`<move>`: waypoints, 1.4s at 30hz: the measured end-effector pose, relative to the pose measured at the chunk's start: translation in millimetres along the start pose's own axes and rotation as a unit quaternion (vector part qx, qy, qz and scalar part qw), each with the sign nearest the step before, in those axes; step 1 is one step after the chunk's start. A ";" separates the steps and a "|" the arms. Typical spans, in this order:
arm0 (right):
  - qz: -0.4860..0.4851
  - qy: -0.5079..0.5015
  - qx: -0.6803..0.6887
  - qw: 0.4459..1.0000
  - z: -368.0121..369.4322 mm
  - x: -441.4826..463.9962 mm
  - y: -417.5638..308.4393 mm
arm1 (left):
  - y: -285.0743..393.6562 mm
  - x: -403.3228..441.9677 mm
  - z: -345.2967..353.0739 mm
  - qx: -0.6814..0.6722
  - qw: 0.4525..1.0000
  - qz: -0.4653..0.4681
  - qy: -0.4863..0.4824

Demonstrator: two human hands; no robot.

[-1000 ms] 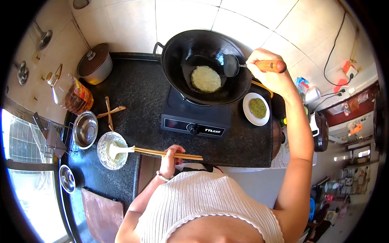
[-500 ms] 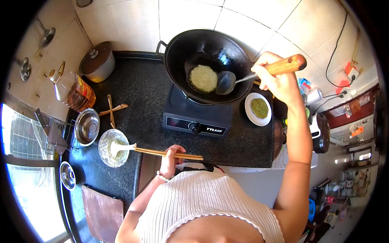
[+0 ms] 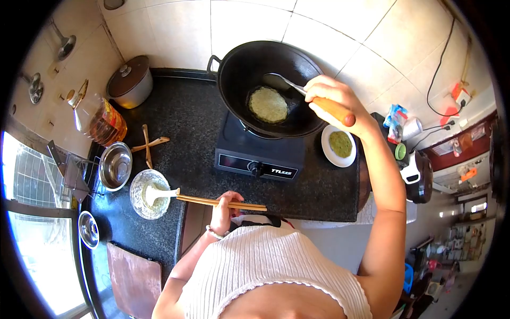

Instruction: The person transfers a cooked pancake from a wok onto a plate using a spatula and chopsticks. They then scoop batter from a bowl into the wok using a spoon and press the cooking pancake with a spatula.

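Observation:
A pale round pancake [image 3: 268, 105] lies in the bottom of the black wok [image 3: 239, 69], which sits on the stove [image 3: 259, 158]. My right hand [image 3: 334, 101] is closed around the wooden handle of the spatula [image 3: 289, 82], whose blade is inside the wok, at the pancake's upper edge. Near the counter's front edge, my left hand [image 3: 226, 211] grips wooden chopsticks [image 3: 212, 201]. Their far end is beside the handle of a white spoon [image 3: 159, 194] resting in a bowl of batter [image 3: 139, 204]. A white plate [image 3: 330, 154] with a green pancake [image 3: 340, 144] stands right of the stove.
On the left are a lidded pot [image 3: 139, 91], an oil bottle [image 3: 101, 119], a crossed wooden rack [image 3: 148, 145], a metal bowl [image 3: 115, 166], a smaller metal bowl [image 3: 88, 229] and a cutting board [image 3: 134, 279]. A black cooker [image 3: 419, 181] stands at the right.
The spatula's blade has shifted from the pancake's right side to its upper edge, and its handle now tilts down to the right. My left hand has stayed in place.

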State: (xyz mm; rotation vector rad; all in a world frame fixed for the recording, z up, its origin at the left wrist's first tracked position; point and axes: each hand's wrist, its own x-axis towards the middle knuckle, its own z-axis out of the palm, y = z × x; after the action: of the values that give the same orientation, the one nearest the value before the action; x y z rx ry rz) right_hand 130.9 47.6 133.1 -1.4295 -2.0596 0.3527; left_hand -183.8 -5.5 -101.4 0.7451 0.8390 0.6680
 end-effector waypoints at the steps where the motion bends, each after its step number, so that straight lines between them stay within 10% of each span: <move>1: 0.000 -0.012 0.013 1.000 2.0 -0.8 0.0 | -0.4 0.1 -0.7 0.000 1.000 0.000 0.001; 42: -0.130 -0.070 -0.005 0.989 -16.6 -8.7 -45.1 | 0.1 5.7 2.1 -0.002 0.999 -0.032 0.009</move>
State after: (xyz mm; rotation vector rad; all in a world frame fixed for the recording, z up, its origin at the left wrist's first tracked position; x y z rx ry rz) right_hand 108.9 20.4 167.2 -1.1506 -2.3310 0.3429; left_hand -179.3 -1.7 -102.7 0.7068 0.8749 0.6195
